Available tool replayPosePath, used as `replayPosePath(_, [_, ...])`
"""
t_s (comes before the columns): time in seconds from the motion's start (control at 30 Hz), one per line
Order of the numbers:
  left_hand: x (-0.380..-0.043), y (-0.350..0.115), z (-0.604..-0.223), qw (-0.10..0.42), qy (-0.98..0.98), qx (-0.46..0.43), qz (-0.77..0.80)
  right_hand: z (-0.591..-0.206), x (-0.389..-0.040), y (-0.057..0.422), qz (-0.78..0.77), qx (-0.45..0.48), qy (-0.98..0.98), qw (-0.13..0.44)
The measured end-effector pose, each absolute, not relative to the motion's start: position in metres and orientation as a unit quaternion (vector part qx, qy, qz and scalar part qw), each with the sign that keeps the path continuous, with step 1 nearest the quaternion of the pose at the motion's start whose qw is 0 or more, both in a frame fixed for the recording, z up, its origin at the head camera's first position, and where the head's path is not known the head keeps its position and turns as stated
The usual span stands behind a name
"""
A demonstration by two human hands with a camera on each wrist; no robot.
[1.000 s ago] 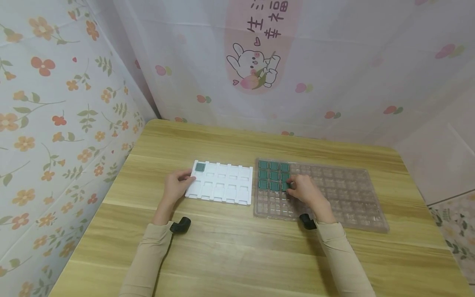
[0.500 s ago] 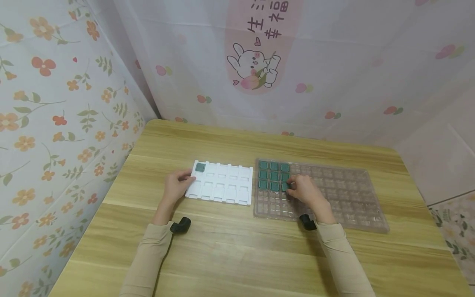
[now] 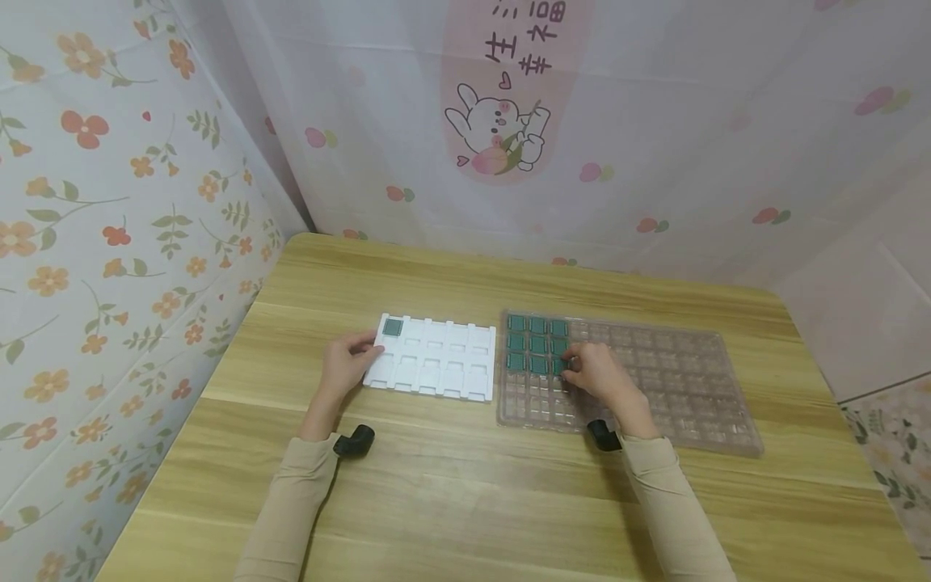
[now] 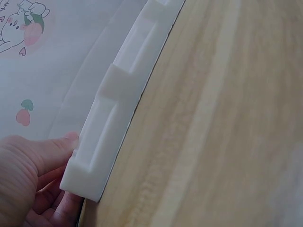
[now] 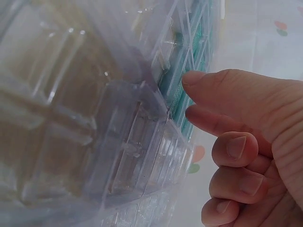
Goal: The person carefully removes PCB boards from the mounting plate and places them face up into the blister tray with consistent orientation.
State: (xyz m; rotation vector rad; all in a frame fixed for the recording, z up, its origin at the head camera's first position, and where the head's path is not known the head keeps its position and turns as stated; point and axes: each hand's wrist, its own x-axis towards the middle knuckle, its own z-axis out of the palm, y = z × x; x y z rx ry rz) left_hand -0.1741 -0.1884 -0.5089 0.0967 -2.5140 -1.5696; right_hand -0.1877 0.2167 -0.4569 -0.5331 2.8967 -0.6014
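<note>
On the table lies a white tray (image 3: 429, 356) with two rows of shallow pockets; one green square chip (image 3: 393, 327) sits in its far left pocket. My left hand (image 3: 344, 364) holds this tray by its left end, the thumb on top of the rim in the left wrist view and the other fingers at its side. To the right, a clear plastic tray (image 3: 655, 380) carries several green chips in its left columns. My right hand (image 3: 600, 372) pinches the nearest chip of the third column (image 3: 558, 365) between thumb and index finger, the other fingers curled in.
The trays lie side by side on a wooden table (image 3: 451, 493), a narrow gap between them. Black wrist mounts (image 3: 354, 441) stick out from both sleeves. Printed curtains (image 3: 378, 145) hang behind the table and at its left.
</note>
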Motion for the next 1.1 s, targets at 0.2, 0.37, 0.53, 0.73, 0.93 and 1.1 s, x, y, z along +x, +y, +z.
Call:
replayPosePath(0.2, [-0.174, -0.188, -0.511, 0.104, -0.842, 0.025, -0.529, -0.457, -0.189, 0.217, -0.199, -0.176, 0.962, 0.071])
replayPosePath(0.37, [-0.174, -0.188, -0.511, 0.110, -0.842, 0.022, -0.528, -0.458, -0.189, 0.218, -0.200, -0.176, 0.961, 0.069])
replayPosePath(0.53, [-0.174, -0.188, -0.509, 0.098, -0.843, 0.027, -0.529, -0.456, -0.189, 0.216, -0.195, -0.182, 0.962, 0.064])
replayPosePath(0.73, [-0.174, -0.188, -0.506, 0.077, -0.840, 0.039, -0.536, -0.453, -0.189, 0.209, -0.173, -0.197, 0.964, 0.050])
replayPosePath(0.93, [-0.174, -0.188, -0.506, 0.076, -0.838, 0.038, -0.539, -0.448, -0.189, 0.200, -0.160, -0.202, 0.965, 0.041])
replayPosePath(1.1, [-0.174, -0.188, -0.507, 0.073, -0.838, 0.042, -0.539, -0.444, -0.190, 0.191, -0.166, -0.200, 0.964, 0.051])
